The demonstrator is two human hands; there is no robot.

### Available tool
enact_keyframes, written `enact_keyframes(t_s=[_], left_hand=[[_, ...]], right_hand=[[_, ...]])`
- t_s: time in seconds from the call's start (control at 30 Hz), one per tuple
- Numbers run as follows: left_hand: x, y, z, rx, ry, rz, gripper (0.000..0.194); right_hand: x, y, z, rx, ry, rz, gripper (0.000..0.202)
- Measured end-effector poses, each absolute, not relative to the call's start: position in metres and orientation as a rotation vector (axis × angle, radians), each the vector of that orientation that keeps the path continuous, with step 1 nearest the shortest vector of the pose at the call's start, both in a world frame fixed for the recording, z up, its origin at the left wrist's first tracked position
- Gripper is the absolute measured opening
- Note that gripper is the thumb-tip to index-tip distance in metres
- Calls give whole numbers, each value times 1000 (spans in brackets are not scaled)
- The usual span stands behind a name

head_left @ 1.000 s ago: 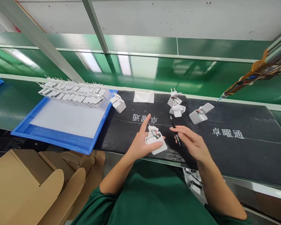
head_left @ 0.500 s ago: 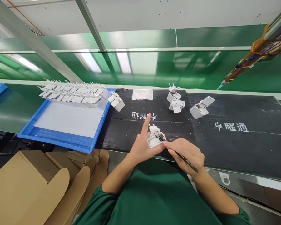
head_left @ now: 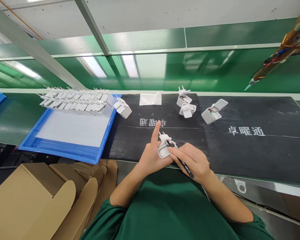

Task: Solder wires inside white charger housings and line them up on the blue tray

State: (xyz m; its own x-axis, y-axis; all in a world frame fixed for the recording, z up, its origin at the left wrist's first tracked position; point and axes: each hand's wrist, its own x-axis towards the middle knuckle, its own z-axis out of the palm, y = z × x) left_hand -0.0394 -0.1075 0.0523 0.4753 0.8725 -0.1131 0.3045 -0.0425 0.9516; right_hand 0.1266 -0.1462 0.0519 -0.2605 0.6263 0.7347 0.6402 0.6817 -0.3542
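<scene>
My left hand (head_left: 151, 155) holds an open white plug housing (head_left: 164, 151), its two prongs pointing away from me and its index finger raised. Wires and a small dark part show inside the housing. Black tweezers (head_left: 186, 168) are pinched in my right hand (head_left: 193, 161), with their tips in the housing's opening. Beyond my hands, two open white housings (head_left: 187, 110) stand close together on the black mat (head_left: 265, 156). Another one (head_left: 211, 115) with its lid raised stands to their right.
On the left, a blue tray (head_left: 90, 155) bears rows of white plug housings (head_left: 75, 101). One more housing (head_left: 124, 110) leans by its edge. A white paper piece (head_left: 150, 99) lies at the back. Cardboard boxes (head_left: 20, 200) stand lower left; a taped, pointed tool (head_left: 267, 68) hangs upper right.
My right hand has moved left with the tweezers, its fingers now over the housing's opening. My left hand keeps nearly the same place. The view has shifted slightly.
</scene>
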Motion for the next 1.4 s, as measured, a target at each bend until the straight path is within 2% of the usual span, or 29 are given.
enact_keyframes(t_s=[0.2,0.3,0.33,0.47,0.57,0.73,0.87,0.93,1.03,1.17,1.27,1.4], left_hand=[[-42,-105,51,1592,1030,625,115],[-43,-102,39,1710,1081,631,107],[-44,-100,32,1810,1129,665,99],[-55,-86,5,2315,1198,856,47],[-69,-71,-4,2504,1070,845,36],[-78,-60,-7,2546,937,887,45],[-75,-65,-5,2065,1108,866,86],[-75,-65,-3,1809,1163,792,98],[-74,-60,-3,1568,1177,759,97],[-70,-49,-6,1396,1153,841,79],[-68,-47,-5,1536,1110,863,73],[-73,-54,7,1916,1096,817,82]], right_hand=[[127,-146,52,-960,-1920,116,40],[132,-148,45,-961,-1799,181,41],[135,-149,42,-988,-1744,170,40],[151,-150,27,-1156,-1569,88,35],[161,-149,17,-1238,-1523,55,31],[167,-148,7,-1298,-1576,61,36],[167,-145,-2,-1311,-1604,83,32],[167,-143,-6,-1321,-1609,89,26],[167,-143,-10,-1335,-1611,110,21],[168,-144,-13,-1337,-1626,139,21],[168,-145,-15,-1352,-1632,135,21],[168,-142,-17,-1397,-1714,27,21]])
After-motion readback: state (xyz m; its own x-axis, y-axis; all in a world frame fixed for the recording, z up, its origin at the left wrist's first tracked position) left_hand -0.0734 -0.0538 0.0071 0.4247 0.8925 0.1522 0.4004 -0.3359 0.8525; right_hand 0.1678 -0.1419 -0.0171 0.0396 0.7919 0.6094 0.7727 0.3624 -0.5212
